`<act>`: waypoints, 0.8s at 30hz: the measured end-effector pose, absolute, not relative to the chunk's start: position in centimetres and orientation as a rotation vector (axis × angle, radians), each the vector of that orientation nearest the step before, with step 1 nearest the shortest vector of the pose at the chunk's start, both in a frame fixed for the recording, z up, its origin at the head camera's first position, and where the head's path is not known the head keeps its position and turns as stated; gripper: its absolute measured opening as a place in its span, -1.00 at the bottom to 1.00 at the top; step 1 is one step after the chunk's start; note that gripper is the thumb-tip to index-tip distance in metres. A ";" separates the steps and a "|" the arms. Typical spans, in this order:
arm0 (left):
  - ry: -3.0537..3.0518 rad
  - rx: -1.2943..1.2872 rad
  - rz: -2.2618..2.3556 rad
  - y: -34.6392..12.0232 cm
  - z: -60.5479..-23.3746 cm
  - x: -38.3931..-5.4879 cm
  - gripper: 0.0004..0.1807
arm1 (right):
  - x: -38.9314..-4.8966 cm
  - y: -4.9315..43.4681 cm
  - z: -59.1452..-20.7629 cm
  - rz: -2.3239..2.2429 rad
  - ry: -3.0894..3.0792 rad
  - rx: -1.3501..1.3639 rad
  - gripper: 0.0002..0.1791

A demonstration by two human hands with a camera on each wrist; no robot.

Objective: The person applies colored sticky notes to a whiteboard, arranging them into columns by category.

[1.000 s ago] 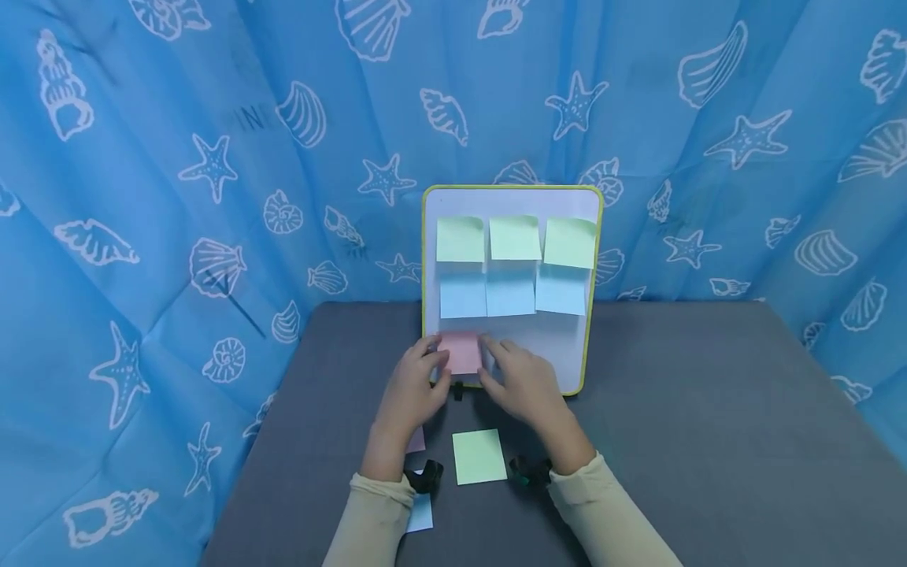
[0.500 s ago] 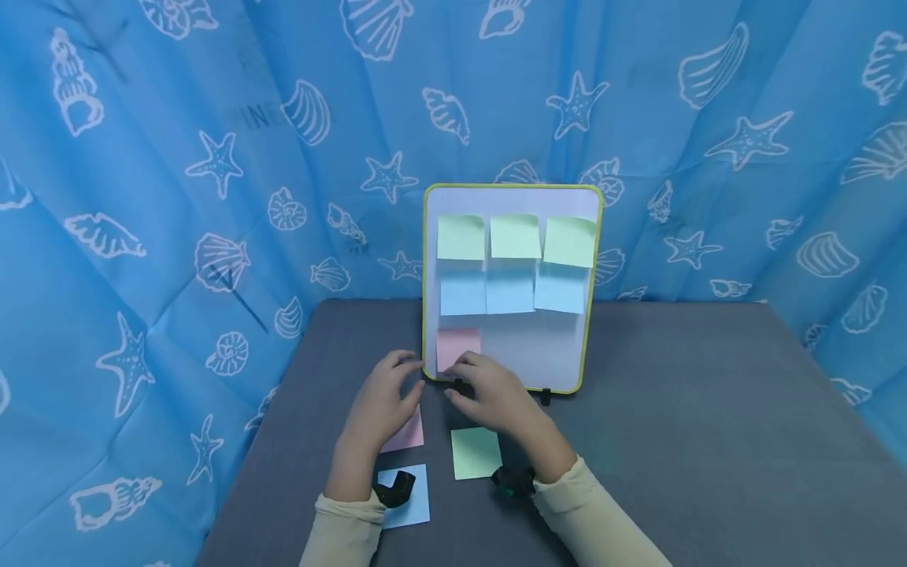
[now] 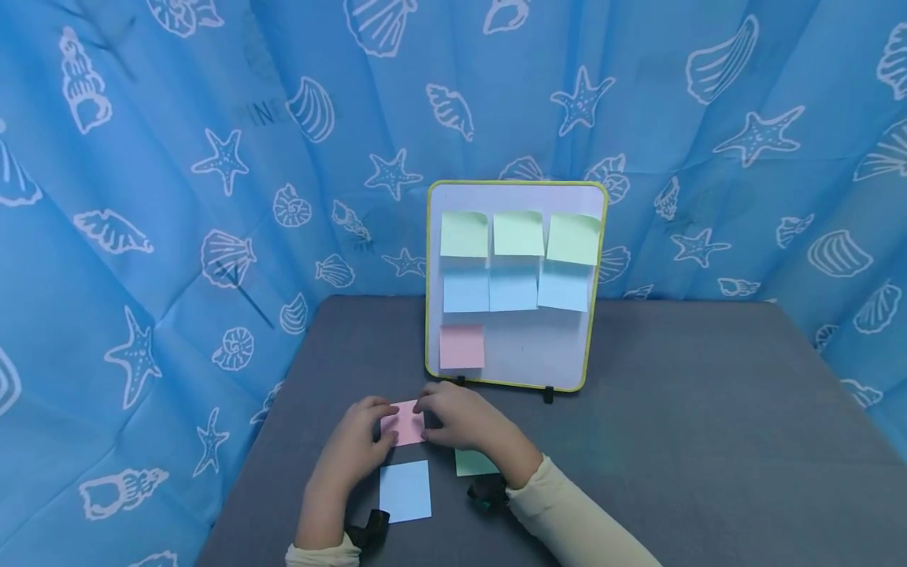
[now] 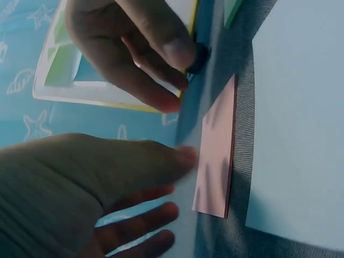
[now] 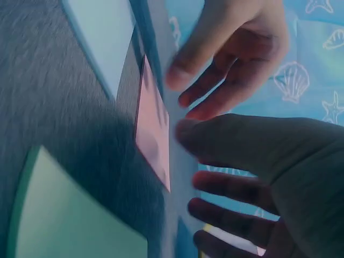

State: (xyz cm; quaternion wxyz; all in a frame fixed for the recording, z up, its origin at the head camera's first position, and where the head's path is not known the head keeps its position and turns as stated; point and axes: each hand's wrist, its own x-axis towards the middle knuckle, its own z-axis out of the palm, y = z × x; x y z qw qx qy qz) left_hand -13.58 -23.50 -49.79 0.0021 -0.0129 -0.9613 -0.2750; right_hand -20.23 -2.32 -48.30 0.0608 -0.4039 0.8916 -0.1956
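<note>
A pink sticky-note pad (image 3: 405, 425) lies flat on the dark table, with one hand at each side of it. My left hand (image 3: 352, 446) is at its left edge, fingers loosely bent. From the right, my right hand (image 3: 468, 421) reaches over its right edge. Both wrist views show a gap between the fingertips and the pink pad (image 4: 216, 156); neither hand holds anything. A blue sticky-note pad (image 3: 405, 492) lies nearer, and a green pad (image 3: 473, 463) is partly hidden under the right hand. One pink sticky note (image 3: 461, 347) is stuck at the lower left of the whiteboard (image 3: 538, 350).
The yellow-edged whiteboard stands upright at the back on small black feet (image 3: 549, 394). Three green notes (image 3: 518, 234) form its top row and three blue notes (image 3: 513, 289) the row below. Behind hangs a blue shell-patterned curtain (image 3: 383, 71).
Both hands have left the pink note on the whiteboard and come down, toward the near left, to the pink pad on the table. The note stays on the board.
</note>
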 end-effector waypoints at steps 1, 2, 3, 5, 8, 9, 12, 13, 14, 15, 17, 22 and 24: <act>-3.030 -0.040 -0.876 -23.5 -49.9 -13.5 -0.62 | -20.2 -2.5 -48.3 -0.574 2.684 -1.215 -0.65; -3.039 -0.043 -0.890 -23.4 -49.9 -13.5 -0.61 | -20.1 -2.7 -48.3 -0.555 2.675 -1.208 -0.65; -3.046 -0.048 -0.903 -23.3 -50.0 -13.6 -0.60 | -20.1 -2.8 -48.3 -0.537 2.668 -1.197 -0.65; -3.056 -0.051 -0.921 -23.1 -50.0 -13.6 -0.59 | -20.0 -3.0 -48.3 -0.511 2.664 -1.183 -0.67; -3.069 -0.033 -0.917 -22.9 -50.1 -13.7 -0.60 | -19.9 -3.1 -48.4 -0.486 2.679 -1.170 -0.69; -3.076 -0.027 -0.914 -22.8 -50.2 -13.7 -0.60 | -19.9 -3.2 -48.5 -0.480 2.683 -1.167 -0.70; -3.086 -0.042 -0.914 -22.8 -50.3 -13.7 -0.61 | -19.8 -3.2 -48.6 -0.467 2.695 -1.158 -0.70; -3.087 -0.050 -0.915 -22.8 -50.3 -13.7 -0.61 | -19.7 -3.2 -48.7 -0.462 2.697 -1.154 -0.69; -3.087 -0.056 -0.917 -22.8 -50.4 -13.7 -0.60 | -19.6 -3.2 -48.7 -0.461 2.699 -1.149 -0.69; -3.087 -0.057 -0.918 -22.8 -50.4 -13.7 -0.60 | -19.6 -3.2 -48.7 -0.465 2.700 -1.147 -0.68; -3.083 -0.049 -0.914 -22.8 -50.5 -13.7 -0.60 | -19.5 -3.2 -48.9 -0.468 2.705 -1.143 -0.68; -3.087 0.018 -0.916 -22.8 -50.5 -13.6 -0.61 | -19.4 -3.6 -49.5 -0.441 2.735 -1.145 -0.75; -3.088 0.030 -0.920 -22.8 -50.4 -13.5 -0.61 | -19.3 -3.7 -49.7 -0.424 2.749 -1.148 -0.77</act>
